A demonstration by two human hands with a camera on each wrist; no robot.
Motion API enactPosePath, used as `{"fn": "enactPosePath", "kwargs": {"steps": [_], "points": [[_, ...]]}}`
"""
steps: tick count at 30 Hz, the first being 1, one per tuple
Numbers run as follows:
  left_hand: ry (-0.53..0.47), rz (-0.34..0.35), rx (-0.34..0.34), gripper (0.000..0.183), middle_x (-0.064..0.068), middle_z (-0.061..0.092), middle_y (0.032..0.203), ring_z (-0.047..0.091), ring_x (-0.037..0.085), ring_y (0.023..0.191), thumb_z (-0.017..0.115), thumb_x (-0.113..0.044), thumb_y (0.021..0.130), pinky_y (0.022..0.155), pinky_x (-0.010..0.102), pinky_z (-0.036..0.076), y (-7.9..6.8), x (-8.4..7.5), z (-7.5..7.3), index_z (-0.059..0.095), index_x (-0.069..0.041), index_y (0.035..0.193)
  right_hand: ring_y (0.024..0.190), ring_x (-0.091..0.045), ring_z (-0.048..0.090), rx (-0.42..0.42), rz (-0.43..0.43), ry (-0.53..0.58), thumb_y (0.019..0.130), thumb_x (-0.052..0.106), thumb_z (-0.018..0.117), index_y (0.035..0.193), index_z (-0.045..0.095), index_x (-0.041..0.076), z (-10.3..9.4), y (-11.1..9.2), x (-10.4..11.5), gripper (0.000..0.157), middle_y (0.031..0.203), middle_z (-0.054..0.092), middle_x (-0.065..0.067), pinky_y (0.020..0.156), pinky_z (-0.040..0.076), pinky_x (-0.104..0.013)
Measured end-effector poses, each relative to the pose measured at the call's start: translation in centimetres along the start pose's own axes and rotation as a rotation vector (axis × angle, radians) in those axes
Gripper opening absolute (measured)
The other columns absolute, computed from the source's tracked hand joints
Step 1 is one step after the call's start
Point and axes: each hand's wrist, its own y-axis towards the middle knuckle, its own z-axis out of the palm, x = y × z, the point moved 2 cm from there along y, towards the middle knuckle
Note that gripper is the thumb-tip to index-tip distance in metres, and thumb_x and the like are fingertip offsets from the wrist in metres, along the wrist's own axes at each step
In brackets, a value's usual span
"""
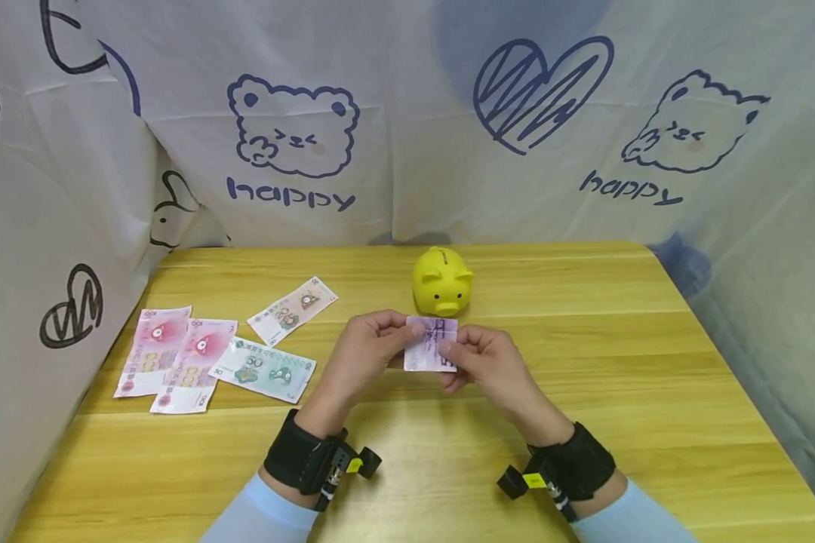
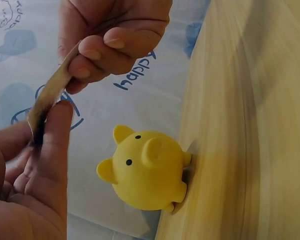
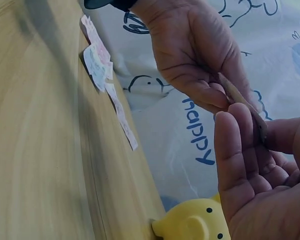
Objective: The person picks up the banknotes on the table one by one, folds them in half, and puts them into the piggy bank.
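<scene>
Near the middle of the frame, the left hand [image 1: 370, 347] and the right hand [image 1: 492, 363] both pinch one small, squarish purple paper banknote [image 1: 429, 351]. Just above it stands a round yellow piggy bank [image 1: 441, 280] on the yellow wooden table [image 1: 618, 354]. At middle left, a green paper banknote [image 1: 265, 369] lies beside two pink paper banknotes [image 1: 198, 358].

The tabletop [image 1: 652, 392] has a smooth, wood-grained face with a soft gloss. The yellow piggy bank [image 1: 441, 283] is smooth and matt, perhaps plastic, hard to tell from here. The purple note [image 1: 423, 357] is creased paper, the backdrop [image 1: 417, 151] wrinkled matt cloth.
</scene>
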Motion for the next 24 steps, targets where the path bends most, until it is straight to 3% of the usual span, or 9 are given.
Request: {"fn": "enactPosePath", "kwargs": {"steps": [7,13,16,18,21,24], "points": [[0.069,0.021,-0.086,0.022,0.009,0.071,0.081,0.063,0.021,0.067,0.066,-0.028,0.092,0.06,0.036,0.056,0.09,0.42,0.19,0.07,-0.007,0.085,0.069,-0.033,0.067,0.029,-0.002,-0.026,0.092,0.018,0.067,0.098,0.061,-0.004,0.2,-0.01,-0.12,0.024,0.084,0.065,-0.032,0.06,0.061,-0.045],[0.077,0.034,-0.12,0.022,0.009,0.07,0.078,0.062,0.021,0.066,0.065,-0.027,0.092,0.058,0.032,0.056,0.13,0.47,0.04,0.07,-0.008,0.084,0.079,-0.046,0.064,0.102,0.01,0.017,0.091,0.016,0.067,0.109,0.057,-0.004,0.32,-0.19,-0.12,0.029,0.084,0.067,-0.023,0.062,0.06,-0.047],[0.06,0.014,-0.083,0.023,0.009,0.07,0.082,0.063,0.021,0.069,0.065,-0.031,0.092,0.059,0.031,0.055,0.13,0.35,0.05,0.071,-0.009,0.089,0.076,-0.041,0.066,0.094,0.025,0.03,0.092,0.012,0.066,0.106,0.056,-0.007,0.25,-0.19,-0.11,0.026,0.081,0.068,-0.02,0.062,0.061,-0.043],[0.022,-0.015,-0.021,0.021,0.01,0.072,0.087,0.066,0.023,0.073,0.066,-0.03,0.092,0.065,0.036,0.058,0.09,0.25,0.17,0.071,-0.01,0.097,0.072,-0.035,0.067,0.068,0.039,0.042,0.092,0.01,0.064,0.104,0.055,-0.008,0.14,-0.18,-0.09,0.024,0.079,0.068,-0.019,0.062,0.061,-0.041],[-0.047,-0.059,0.065,0.02,0.013,0.073,0.094,0.068,0.027,0.078,0.066,-0.021,0.092,0.074,0.044,0.06,-0.07,0.11,0.35,0.068,-0.009,0.107,0.067,-0.026,0.067,0.022,0.054,0.06,0.092,0.008,0.064,0.103,0.055,-0.008,-0.08,-0.1,-0.12,0.021,0.077,0.067,-0.016,0.06,0.061,-0.039],[-0.115,-0.081,0.104,0.02,0.018,0.072,0.1,0.07,0.03,0.081,0.065,-0.01,0.091,0.078,0.044,0.06,-0.2,0.07,0.45,0.067,-0.005,0.11,0.066,-0.024,0.066,0.002,0.053,0.069,0.092,0.009,0.063,0.101,0.054,-0.008,-0.23,-0.03,-0.09,0.021,0.076,0.067,-0.014,0.059,0.061,-0.039]]}}
